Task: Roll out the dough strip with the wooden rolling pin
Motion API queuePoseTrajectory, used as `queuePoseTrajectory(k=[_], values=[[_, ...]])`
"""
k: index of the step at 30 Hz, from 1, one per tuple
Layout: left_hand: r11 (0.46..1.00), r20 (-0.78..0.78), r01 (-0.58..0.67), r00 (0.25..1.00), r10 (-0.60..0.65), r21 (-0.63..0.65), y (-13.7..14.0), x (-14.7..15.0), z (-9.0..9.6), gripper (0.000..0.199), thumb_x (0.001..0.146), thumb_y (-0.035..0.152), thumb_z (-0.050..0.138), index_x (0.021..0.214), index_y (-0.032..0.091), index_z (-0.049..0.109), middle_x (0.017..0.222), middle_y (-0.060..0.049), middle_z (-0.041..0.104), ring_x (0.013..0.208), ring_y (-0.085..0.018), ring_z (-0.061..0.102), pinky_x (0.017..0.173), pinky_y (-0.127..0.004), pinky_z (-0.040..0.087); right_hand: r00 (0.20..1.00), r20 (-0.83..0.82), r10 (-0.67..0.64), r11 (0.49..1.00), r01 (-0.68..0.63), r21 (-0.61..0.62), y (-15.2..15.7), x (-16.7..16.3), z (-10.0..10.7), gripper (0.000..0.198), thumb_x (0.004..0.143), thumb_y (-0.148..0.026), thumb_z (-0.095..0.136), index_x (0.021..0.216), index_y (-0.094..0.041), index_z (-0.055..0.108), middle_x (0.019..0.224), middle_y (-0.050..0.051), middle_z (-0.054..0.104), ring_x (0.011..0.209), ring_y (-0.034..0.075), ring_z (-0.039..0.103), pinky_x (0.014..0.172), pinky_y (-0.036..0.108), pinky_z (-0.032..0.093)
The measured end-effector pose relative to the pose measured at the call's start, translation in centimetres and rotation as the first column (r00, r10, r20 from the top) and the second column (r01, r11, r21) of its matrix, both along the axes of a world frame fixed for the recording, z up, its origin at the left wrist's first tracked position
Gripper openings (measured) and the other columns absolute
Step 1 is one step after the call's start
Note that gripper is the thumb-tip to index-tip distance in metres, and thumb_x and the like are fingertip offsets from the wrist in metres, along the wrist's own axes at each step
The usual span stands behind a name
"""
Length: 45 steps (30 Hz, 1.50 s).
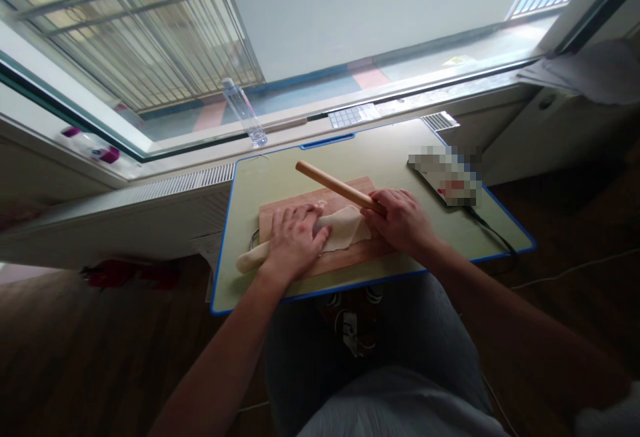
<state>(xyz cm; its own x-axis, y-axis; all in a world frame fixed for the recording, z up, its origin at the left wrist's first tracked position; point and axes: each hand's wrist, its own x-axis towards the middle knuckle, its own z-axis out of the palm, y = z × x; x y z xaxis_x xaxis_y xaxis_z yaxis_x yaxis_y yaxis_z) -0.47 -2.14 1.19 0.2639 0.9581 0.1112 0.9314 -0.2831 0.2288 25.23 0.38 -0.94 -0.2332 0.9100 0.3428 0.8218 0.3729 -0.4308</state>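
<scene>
My right hand (400,220) is closed round one end of a wooden rolling pin (330,184). The pin slants up and to the left above the dough, its far end free. Under and around my left hand (297,237) is a piece of pale dough (345,229), flattened into a thin sheet on the right. Its thick rounded end sticks out on the left, past the board's edge. My left hand rests on the dough, fingers stretched out and thumb apart; part of the dough is hidden beneath it. A wooden cutting board (280,214) lies under the dough.
The board sits on a small pale-green table (390,150) with a blue rim. A phone-like device (445,180), partly blurred, lies at the right with a black cable (493,227). A clear bottle (245,114) stands on the windowsill behind; another bottle (93,144) lies farther left.
</scene>
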Motion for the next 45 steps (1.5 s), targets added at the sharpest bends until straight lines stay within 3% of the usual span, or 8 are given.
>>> queuePoseTrajectory(k=[5, 8, 14, 18, 29, 34, 41, 45], values=[[0.972, 0.23, -0.151, 0.967, 0.108, 0.178, -0.4, -0.8, 1.5, 0.029, 0.103, 0.037, 0.054, 0.112, 0.024, 0.078, 0.121, -0.01, 0.077, 0.122, -0.031, 0.065, 0.115, -0.049, 0.048, 0.997, 0.079, 0.01, 0.998, -0.015, 0.055, -3.5, -0.5, 0.7, 0.016, 0.099, -0.039, 0.068, 0.101, -0.024, 0.071, 0.14, 0.013, 0.073, 0.141, 0.038, 0.054, 0.116, 0.053, 0.039], [0.944, 0.29, -0.21, 0.948, 0.132, 0.256, 0.9, 0.0, 1.9, 0.033, 0.104, 0.041, 0.052, 0.12, 0.024, 0.076, 0.127, -0.01, 0.075, 0.128, -0.031, 0.063, 0.118, -0.05, 0.047, 0.994, 0.107, 0.027, 1.0, -0.028, 0.011, -6.0, -1.7, 1.0, 0.015, 0.1, -0.038, 0.068, 0.106, -0.024, 0.071, 0.139, 0.012, 0.073, 0.141, 0.037, 0.055, 0.115, 0.053, 0.041], [0.998, -0.003, -0.021, 1.0, 0.021, -0.061, 4.9, 2.7, 0.5, 0.057, 0.107, 0.049, 0.045, 0.162, 0.033, 0.052, 0.175, -0.007, 0.044, 0.164, -0.036, 0.032, 0.132, -0.069, 0.02, 0.983, 0.183, -0.027, 1.0, 0.028, -0.006, -7.5, -3.2, 0.4, 0.036, 0.105, -0.04, 0.06, 0.135, -0.022, 0.068, 0.157, 0.015, 0.063, 0.15, 0.041, 0.047, 0.122, 0.061, 0.033], [0.994, -0.068, 0.033, 0.997, -0.04, -0.102, 6.7, 4.0, 0.1, 0.061, 0.109, 0.05, 0.037, 0.166, 0.032, 0.046, 0.18, -0.008, 0.034, 0.167, -0.037, 0.025, 0.132, -0.074, 0.013, 0.972, 0.228, -0.06, 0.998, 0.059, 0.008, -6.8, -2.2, -0.2, 0.057, 0.108, -0.051, 0.051, 0.158, -0.023, 0.056, 0.165, 0.016, 0.054, 0.155, 0.045, 0.041, 0.123, 0.07, 0.027], [0.995, -0.036, 0.023, 0.999, -0.027, -0.097, 13.4, 8.4, -0.6, 0.069, 0.108, 0.061, 0.029, 0.168, 0.028, 0.043, 0.179, -0.01, 0.035, 0.166, -0.034, 0.028, 0.134, -0.069, 0.017, 0.951, 0.259, -0.168, 0.968, 0.208, -0.138, -0.7, 2.1, -0.7, 0.068, 0.109, -0.066, 0.039, 0.16, -0.026, 0.057, 0.169, 0.013, 0.051, 0.158, 0.044, 0.037, 0.124, 0.071, 0.03], [0.996, -0.079, -0.008, 0.997, 0.001, -0.094, 12.1, 7.8, -0.3, 0.066, 0.109, 0.061, 0.026, 0.165, 0.034, 0.046, 0.178, -0.005, 0.038, 0.165, -0.03, 0.03, 0.134, -0.064, 0.021, 0.918, 0.359, -0.169, 0.957, 0.24, -0.163, -2.4, 0.7, 0.6, 0.067, 0.113, -0.057, 0.03, 0.165, -0.02, 0.05, 0.172, 0.012, 0.047, 0.161, 0.04, 0.035, 0.126, 0.067, 0.03], [0.997, -0.146, -0.029, 0.989, 0.018, -0.073, 5.7, 3.7, 0.1, 0.062, 0.11, 0.057, 0.026, 0.165, 0.038, 0.047, 0.178, -0.002, 0.038, 0.165, -0.03, 0.03, 0.135, -0.065, 0.02, 0.937, 0.343, -0.063, 0.994, 0.089, -0.058, -8.5, -3.1, 0.3, 0.064, 0.11, -0.049, 0.045, 0.167, -0.019, 0.047, 0.171, 0.013, 0.047, 0.158, 0.042, 0.038, 0.126, 0.065, 0.029], [0.997, -0.139, -0.033, 0.99, 0.022, -0.075, 5.7, 3.8, 0.1, 0.062, 0.11, 0.056, 0.027, 0.165, 0.037, 0.048, 0.178, -0.004, 0.038, 0.166, -0.031, 0.03, 0.134, -0.066, 0.019, 0.94, 0.336, -0.065, 0.996, 0.081, -0.035, -8.0, -2.6, -0.2, 0.064, 0.109, -0.047, 0.049, 0.167, -0.021, 0.047, 0.169, 0.013, 0.05, 0.157, 0.042, 0.039, 0.125, 0.066, 0.028]])
